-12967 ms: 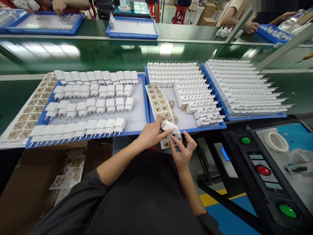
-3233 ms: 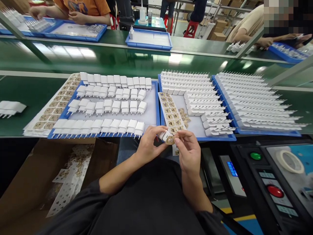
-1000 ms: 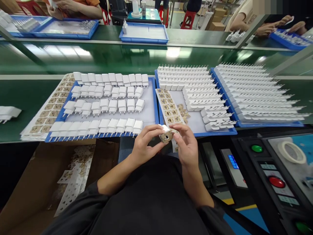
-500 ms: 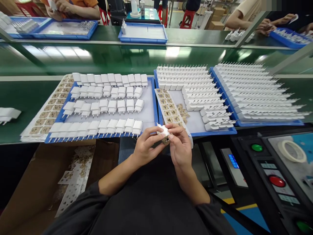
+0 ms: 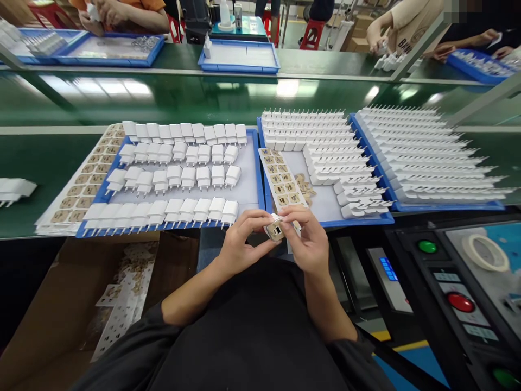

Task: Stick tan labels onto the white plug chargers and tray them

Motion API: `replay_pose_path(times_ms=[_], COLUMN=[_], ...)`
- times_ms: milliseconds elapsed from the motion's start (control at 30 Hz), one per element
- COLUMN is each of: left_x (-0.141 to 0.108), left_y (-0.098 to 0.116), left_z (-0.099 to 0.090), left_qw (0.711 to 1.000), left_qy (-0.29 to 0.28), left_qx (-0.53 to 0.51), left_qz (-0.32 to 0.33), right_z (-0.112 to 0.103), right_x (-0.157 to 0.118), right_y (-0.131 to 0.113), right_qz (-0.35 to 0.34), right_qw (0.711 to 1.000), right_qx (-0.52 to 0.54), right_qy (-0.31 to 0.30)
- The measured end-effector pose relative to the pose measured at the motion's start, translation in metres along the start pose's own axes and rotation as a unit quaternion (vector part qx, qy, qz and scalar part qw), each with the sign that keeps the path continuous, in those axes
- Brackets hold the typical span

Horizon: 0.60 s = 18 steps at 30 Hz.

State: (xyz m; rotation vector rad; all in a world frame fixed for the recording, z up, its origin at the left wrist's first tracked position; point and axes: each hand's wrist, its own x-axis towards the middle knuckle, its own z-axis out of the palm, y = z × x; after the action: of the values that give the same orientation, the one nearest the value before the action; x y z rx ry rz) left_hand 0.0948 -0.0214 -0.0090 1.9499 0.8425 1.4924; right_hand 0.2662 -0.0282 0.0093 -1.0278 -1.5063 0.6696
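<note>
A white charger [image 5: 275, 230] is held between both hands in front of my chest, its port face with a tan sticker turned up toward me. My left hand [image 5: 243, 243] grips it from the left with thumb and fingers. From the right, my right hand [image 5: 307, 239] pinches its edge. Just beyond the hands lies a sheet of tan stickers [image 5: 283, 176], partly hidden by my right hand. Left of it, a blue tray [image 5: 249, 193] bears rows of white chargers. Another blue tray [image 5: 331, 217] on the right holds more chargers and a small pile of tan pieces [image 5: 304, 187].
A third full tray [image 5: 451, 206] stands far right. Stacked sticker sheets [image 5: 77, 187] lie at the left. Below are a cardboard box [image 5: 52, 304] and a machine panel with a red button [image 5: 461, 302]. Other people work across the green conveyor [image 5: 183, 98].
The charger has been turned so that its port face shows more fully. My right hand has shifted slightly right. Across the line, a person's arm at the upper right has moved left.
</note>
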Motion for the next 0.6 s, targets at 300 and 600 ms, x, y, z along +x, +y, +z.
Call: replay_pose_path(times_ms=[300,600], left_x=[0.003,0.007], left_y=[-0.006,-0.015], left_z=[-0.011,-0.013], left_qw=[0.991,0.971], left_qy=[-0.014,-0.038], left_qx=[0.013,0.22], left_qz=[-0.132,-0.09], right_z=[-0.034,-0.074], right_x=[0.001,0.03], right_y=[0.013,0.098], right_qz=[-0.008,0.075], right_qw=[0.997,0.916], right_qx=[0.011,-0.38], right_qy=[0.075,0.103])
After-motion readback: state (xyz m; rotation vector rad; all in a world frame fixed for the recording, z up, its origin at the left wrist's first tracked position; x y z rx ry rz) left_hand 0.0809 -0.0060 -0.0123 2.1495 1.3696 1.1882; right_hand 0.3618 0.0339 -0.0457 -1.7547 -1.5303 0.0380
